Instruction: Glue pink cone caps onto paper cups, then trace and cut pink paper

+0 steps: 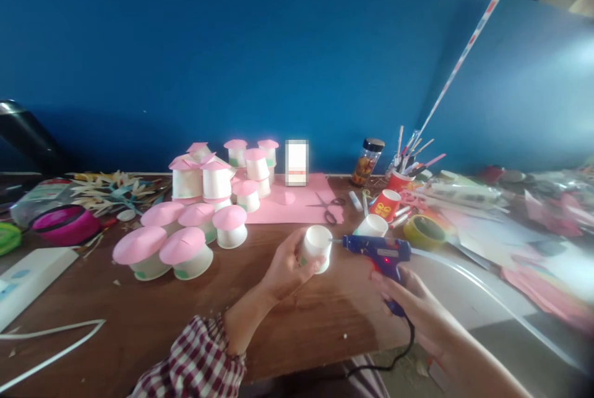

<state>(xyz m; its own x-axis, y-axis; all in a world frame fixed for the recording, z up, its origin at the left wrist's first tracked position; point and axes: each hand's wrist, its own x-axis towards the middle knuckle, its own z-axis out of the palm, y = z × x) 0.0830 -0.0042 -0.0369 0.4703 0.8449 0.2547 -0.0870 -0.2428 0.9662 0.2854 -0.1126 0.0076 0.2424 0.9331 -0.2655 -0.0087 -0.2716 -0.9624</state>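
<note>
My left hand is wrapped round a white paper cup, held bottom-up or rim-up, I cannot tell which. In my right hand is a blue hot glue gun with a small red light glowing on its body. Its nozzle points left and sits at the cup's upper right edge; whether it touches is unclear. A long clear glue stick runs out of the gun's back toward the lower right. Left of my left hand stand several white cups topped with pink paper cones.
Scissors lie on pink paper at the back. Rightward are another white cup, a red cup, a tape roll and a jar. A white power strip lies left; the gun's black cord hangs at the table edge.
</note>
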